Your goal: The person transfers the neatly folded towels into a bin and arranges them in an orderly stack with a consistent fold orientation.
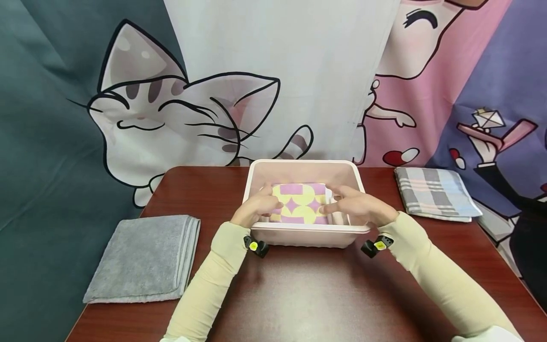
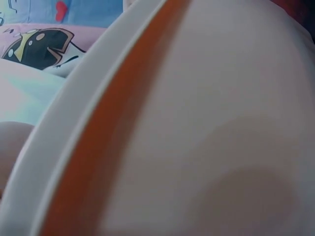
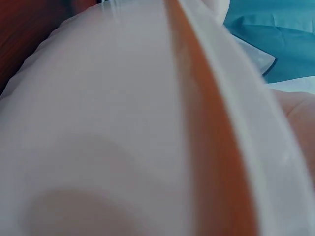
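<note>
In the head view, a folded yellow-and-purple patterned cloth (image 1: 301, 204) lies inside a pale plastic bin (image 1: 307, 235). My left hand (image 1: 258, 206) reaches over the bin's near left rim, its thumb and fingers spread at the cloth's left edge. From the other side, my right hand (image 1: 356, 205) reaches in with fingers extended, the thumb tip at the cloth's right edge. Some fingertips are hidden down in the bin. Both wrist views are mostly filled by the bin's outer wall (image 2: 211, 98) and rim (image 3: 236, 113), with a bit of each hand at the border.
A grey folded towel (image 1: 143, 259) lies at the left of the brown table (image 1: 299, 294). At the back right is a folded plaid cloth (image 1: 433, 192). Behind the table hangs a curtain (image 1: 282, 42) with cartoon animals. A dark shape (image 1: 532, 237) stands at the right edge.
</note>
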A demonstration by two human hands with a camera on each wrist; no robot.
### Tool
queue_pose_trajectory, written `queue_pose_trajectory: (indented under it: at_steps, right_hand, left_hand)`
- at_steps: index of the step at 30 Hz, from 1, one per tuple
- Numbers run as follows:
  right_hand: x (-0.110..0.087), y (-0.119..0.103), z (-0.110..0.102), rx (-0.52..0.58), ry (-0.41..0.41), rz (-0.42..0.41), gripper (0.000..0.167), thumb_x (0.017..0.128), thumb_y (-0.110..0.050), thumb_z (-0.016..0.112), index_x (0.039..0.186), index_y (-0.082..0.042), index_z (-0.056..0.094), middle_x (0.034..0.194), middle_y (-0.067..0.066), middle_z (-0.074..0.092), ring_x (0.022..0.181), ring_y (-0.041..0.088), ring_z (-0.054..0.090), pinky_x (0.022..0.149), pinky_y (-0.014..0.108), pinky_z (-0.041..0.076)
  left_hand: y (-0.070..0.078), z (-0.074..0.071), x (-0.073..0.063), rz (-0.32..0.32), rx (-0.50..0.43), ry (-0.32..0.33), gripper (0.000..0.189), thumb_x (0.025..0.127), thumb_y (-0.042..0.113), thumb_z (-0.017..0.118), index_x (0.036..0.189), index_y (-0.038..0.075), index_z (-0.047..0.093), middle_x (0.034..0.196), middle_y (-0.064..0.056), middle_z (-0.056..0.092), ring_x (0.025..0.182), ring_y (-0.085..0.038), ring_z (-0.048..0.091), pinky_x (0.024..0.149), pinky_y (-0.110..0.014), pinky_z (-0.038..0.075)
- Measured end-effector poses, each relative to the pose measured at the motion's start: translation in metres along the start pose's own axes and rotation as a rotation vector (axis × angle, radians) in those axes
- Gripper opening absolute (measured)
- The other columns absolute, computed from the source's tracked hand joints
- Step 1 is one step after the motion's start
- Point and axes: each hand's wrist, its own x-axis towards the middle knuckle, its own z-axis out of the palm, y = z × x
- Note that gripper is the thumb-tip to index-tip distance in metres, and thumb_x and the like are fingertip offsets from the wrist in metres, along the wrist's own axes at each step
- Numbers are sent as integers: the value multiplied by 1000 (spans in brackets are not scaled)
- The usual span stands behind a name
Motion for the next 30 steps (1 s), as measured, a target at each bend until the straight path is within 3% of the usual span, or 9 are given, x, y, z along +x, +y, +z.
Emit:
queue_pose_trajectory:
  at_steps: [3,6,8,11,15,17,21,25,30]
  right_hand:
    - [-7,-3,-1,-28,21,-4,90,79,-33,69,146,-6,17,151,14,18,135,38,20,106,54,19]
    - [-16,-5,-5,-21,36,-20,85,81,-35,67,146,-8,21,149,13,24,134,35,24,106,52,22]
    - [-24,-5,-8,17,45,-40,81,82,-36,67,145,-9,24,147,14,28,134,34,26,105,51,25]
    - [-37,-3,-12,80,56,-87,75,83,-36,65,142,-9,28,143,15,34,132,33,30,104,51,28]
    - [-56,1,-18,114,105,-116,62,84,-36,65,136,-13,38,135,9,44,126,28,39,99,44,36]
    - [-65,4,-22,133,137,-128,56,85,-35,64,132,-14,43,131,7,49,121,24,45,94,37,41]
    - [-77,18,-32,315,146,-228,45,89,-19,60,127,0,47,122,13,57,113,23,54,90,32,46]
    - [-84,36,-38,539,52,-369,37,93,-1,49,123,18,40,119,25,56,111,32,55,91,38,42]
    - [-96,59,-48,626,31,-484,29,96,5,38,119,22,40,115,30,56,107,37,57,89,42,44]
  left_hand:
    - [2,2,-1,-17,-32,-9,82,87,3,53,148,13,-2,149,-9,14,107,-29,47,87,-41,44]
    - [5,5,-3,11,-50,-3,76,88,5,54,147,13,7,145,-13,24,112,-30,46,90,-43,44]
    - [8,8,-4,54,-51,3,72,88,6,55,146,13,14,136,-17,35,111,-33,46,90,-43,43]
    - [13,15,-8,107,-52,3,70,87,10,56,146,15,18,134,-18,38,111,-35,47,91,-44,41]
    - [26,32,-13,154,-107,-46,69,88,11,57,145,17,21,139,-17,35,115,-36,48,95,-46,40]
    - [33,42,-16,193,-101,-70,67,88,12,58,144,15,22,137,-16,37,113,-32,51,95,-41,42]
    - [48,65,-19,277,-79,-97,63,87,13,60,141,12,28,131,-14,44,101,-26,58,86,-33,48]
    - [57,88,-20,366,-81,-98,59,86,12,60,139,10,33,128,-13,48,104,-23,57,84,-29,48]
    - [68,116,-21,486,-185,-116,54,86,8,59,137,10,41,127,-12,52,110,-19,55,88,-24,46]
